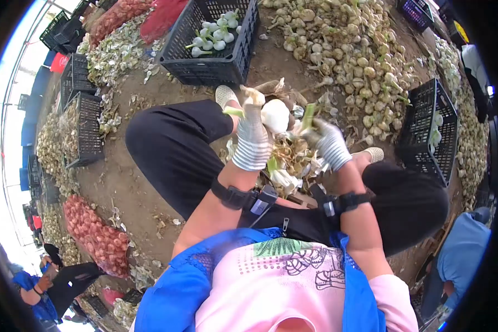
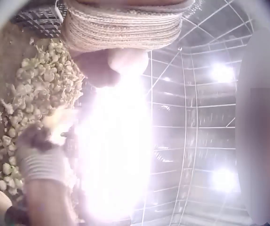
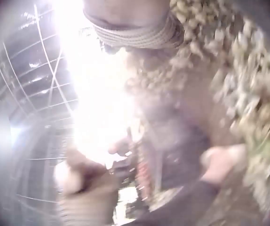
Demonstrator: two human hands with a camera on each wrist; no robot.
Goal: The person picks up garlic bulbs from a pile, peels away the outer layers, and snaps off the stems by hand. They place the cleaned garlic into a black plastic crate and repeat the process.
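My left hand (image 1: pixel 253 133), in a glove with a striped cuff, grips a garlic plant above the trimmings. Its white bulb (image 1: pixel 275 115) shows at the right of the fingers, and a pale green stalk end (image 1: pixel 233 112) sticks out at the left. To the right, my gloved right hand (image 1: pixel 327 143) has its fingers curled round a green stalk piece (image 1: pixel 309 115); motion blurs the fingertips. The left wrist view shows the right hand (image 2: pixel 43 157) beside a blurred pale piece. Glare hides much of both wrist views.
A black crate (image 1: pixel 205 71) with several white bulbs stands ahead, another crate (image 1: pixel 406 130) at the right. Garlic heaps (image 1: pixel 365 66) cover the ground beyond the hands. Peelings and a trimmed garlic (image 1: pixel 285 180) lie between the legs. A red net sack (image 1: pixel 94 235) is at the left.
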